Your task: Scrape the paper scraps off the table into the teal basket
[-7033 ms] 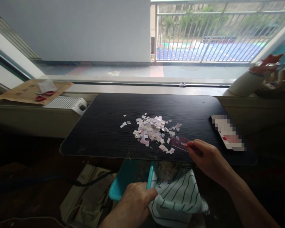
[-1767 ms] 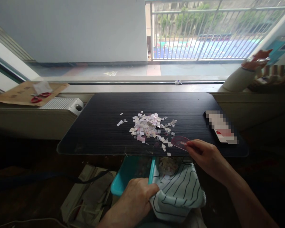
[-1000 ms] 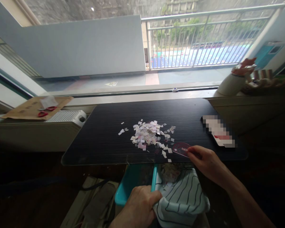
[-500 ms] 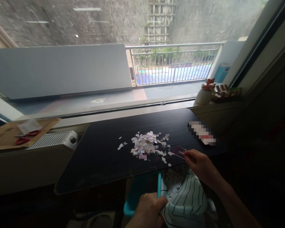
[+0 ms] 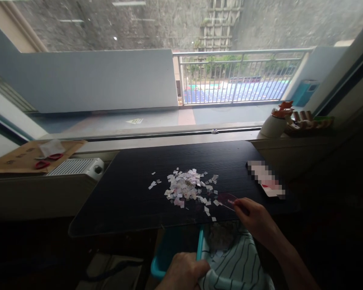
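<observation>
1. Turning, by judgement, on 1 relation: from the free end of the pink scraper [image 5: 226,200], leftward and slightly away from the body, to the heap of paper pieces [image 5: 183,187].
2. Pinched narrowly at the right end of the scraper, between thumb and fingers of the right hand [image 5: 250,213].
3. Aligned, along the scraper's long axis, from the right fingers toward the left and a little outward, at the black table [image 5: 115,209]; unable to tell whether pressed flat.
4. Set apart from the main heap, yet just beside several stray paper pieces at the scraper's free end; unable to tell whether touching.
5. Heaped near the middle of the table, left of and a little beyond the right fingers; strung out loosely between heap and scraper, with a few more scattered at the heap's left.
6. Nearer to the right hand than to the left hand [image 5: 186,268].
7. Closed, at the left hand, around the rim of the teal container [image 5: 157,270], below the table's near edge, with the thumb by the striped fabric [image 5: 238,262]; hidden at the fingertips.
</observation>
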`<action>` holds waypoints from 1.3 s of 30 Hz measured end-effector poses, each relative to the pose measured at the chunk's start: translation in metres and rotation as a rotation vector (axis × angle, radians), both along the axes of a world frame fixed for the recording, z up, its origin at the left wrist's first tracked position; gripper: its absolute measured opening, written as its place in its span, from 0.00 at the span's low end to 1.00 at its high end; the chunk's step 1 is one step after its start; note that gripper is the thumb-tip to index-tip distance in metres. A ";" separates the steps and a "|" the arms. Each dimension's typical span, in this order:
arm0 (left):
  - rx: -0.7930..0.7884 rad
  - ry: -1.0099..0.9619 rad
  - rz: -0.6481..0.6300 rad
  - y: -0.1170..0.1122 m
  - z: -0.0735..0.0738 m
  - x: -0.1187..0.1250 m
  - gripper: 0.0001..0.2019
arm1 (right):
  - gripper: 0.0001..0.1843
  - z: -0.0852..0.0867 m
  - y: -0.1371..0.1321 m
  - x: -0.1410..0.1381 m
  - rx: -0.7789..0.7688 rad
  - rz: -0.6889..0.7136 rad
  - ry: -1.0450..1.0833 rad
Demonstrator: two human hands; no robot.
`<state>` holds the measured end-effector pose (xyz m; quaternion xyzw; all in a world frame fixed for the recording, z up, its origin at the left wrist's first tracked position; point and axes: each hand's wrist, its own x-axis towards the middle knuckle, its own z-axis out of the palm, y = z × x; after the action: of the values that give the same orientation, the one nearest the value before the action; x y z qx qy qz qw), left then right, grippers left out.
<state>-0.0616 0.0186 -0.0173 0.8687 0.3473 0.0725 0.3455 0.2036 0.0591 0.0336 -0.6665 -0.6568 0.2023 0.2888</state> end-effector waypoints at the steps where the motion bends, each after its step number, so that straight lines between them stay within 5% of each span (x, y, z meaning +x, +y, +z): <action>1: -0.002 0.012 0.020 -0.003 0.002 0.003 0.02 | 0.12 -0.003 0.003 0.003 0.006 -0.009 -0.006; 8: -0.078 0.055 0.153 -0.018 0.019 0.025 0.05 | 0.13 -0.005 0.004 0.014 -0.038 0.174 0.037; 17: -0.072 0.096 0.167 -0.020 0.022 0.027 0.04 | 0.12 -0.014 0.006 0.018 0.046 0.090 0.024; 39: -0.054 0.094 0.065 -0.001 0.025 0.010 0.04 | 0.11 -0.004 -0.006 0.010 -0.081 -0.018 0.022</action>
<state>-0.0517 0.0179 0.0076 0.8496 0.3932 0.0335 0.3498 0.2140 0.0532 0.0298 -0.6814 -0.6387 0.2333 0.2708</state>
